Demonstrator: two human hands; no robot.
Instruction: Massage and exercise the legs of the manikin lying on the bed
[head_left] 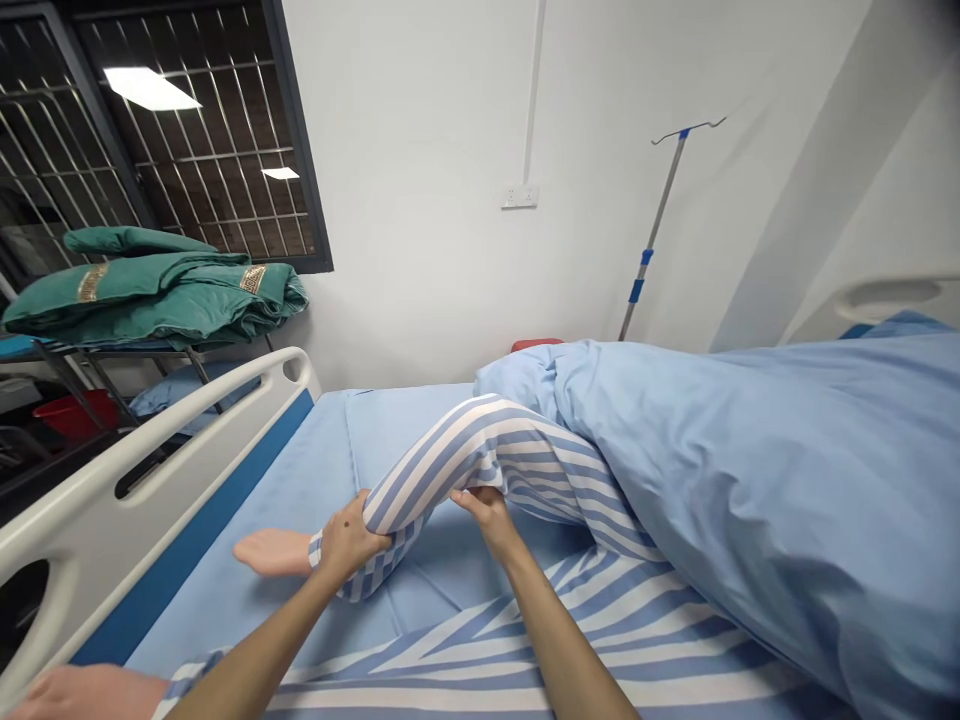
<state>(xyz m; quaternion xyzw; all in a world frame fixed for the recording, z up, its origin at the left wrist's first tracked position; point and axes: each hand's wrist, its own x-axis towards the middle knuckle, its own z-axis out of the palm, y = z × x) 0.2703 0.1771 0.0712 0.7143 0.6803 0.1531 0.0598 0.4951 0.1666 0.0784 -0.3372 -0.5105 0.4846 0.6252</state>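
Note:
A bent leg in blue-and-white striped trousers [457,440] is raised off the bed, knee up. Its smooth bare foot [271,553] looks like a manikin's. My left hand [349,535] is wrapped round the lower shin, just above the ankle. Behind the knee, my right hand [486,510] grips the underside, thumb showing and fingers mostly hidden by the leg. The other striped leg [450,665] lies straight along the near side of the bed, with its foot [97,692] at the lower left. A light blue quilt [720,450] covers the thighs and upper body.
The bed's white footboard [157,440] stands at the left. Beyond it, green folded bedding [165,300] lies on a rack near a red basin [75,412]. An IV pole [652,240] stands by the wall, right of a wall socket [519,196]. The light blue sheet [300,470] is under the legs.

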